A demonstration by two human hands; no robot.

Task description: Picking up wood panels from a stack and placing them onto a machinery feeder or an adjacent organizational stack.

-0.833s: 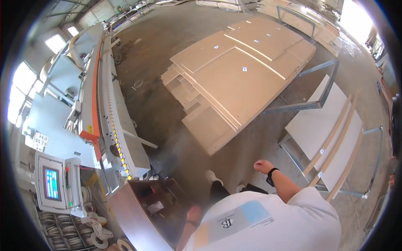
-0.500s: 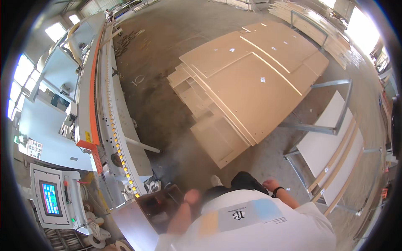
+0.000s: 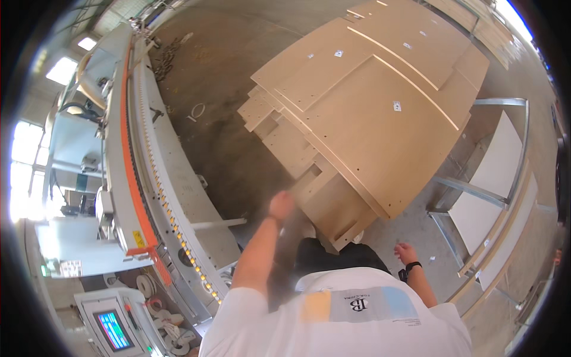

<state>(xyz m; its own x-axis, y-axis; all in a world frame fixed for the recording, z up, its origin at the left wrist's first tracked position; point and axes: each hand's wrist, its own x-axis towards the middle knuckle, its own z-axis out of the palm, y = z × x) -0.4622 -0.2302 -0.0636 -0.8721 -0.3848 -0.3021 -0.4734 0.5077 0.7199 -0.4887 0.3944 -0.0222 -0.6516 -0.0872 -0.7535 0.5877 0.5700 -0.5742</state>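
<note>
Ahead of me lies a large stack of tan wooden panels (image 3: 369, 131), cut in different sizes, with small white labels on the top ones. My left hand (image 3: 282, 205) is stretched forward beside the near left edge of the stack. Its fingers are blurred, and I cannot tell whether it touches a panel. My right hand (image 3: 407, 253), with a dark band at the wrist, hangs low by my right side. Its fingers are loosely bent and a little apart, with nothing in them.
Along the left runs a long machine with an orange rail (image 3: 132, 178) and a row of yellow rollers (image 3: 172, 223). A control box with a lit screen (image 3: 113, 330) stands at lower left. To the right, a metal frame (image 3: 476, 190) holds white panels (image 3: 485, 208) and strips.
My left hand has moved forward, away from the machine's end and toward the panel stack. The stack appears nearer, and my right hand remains low at my side.
</note>
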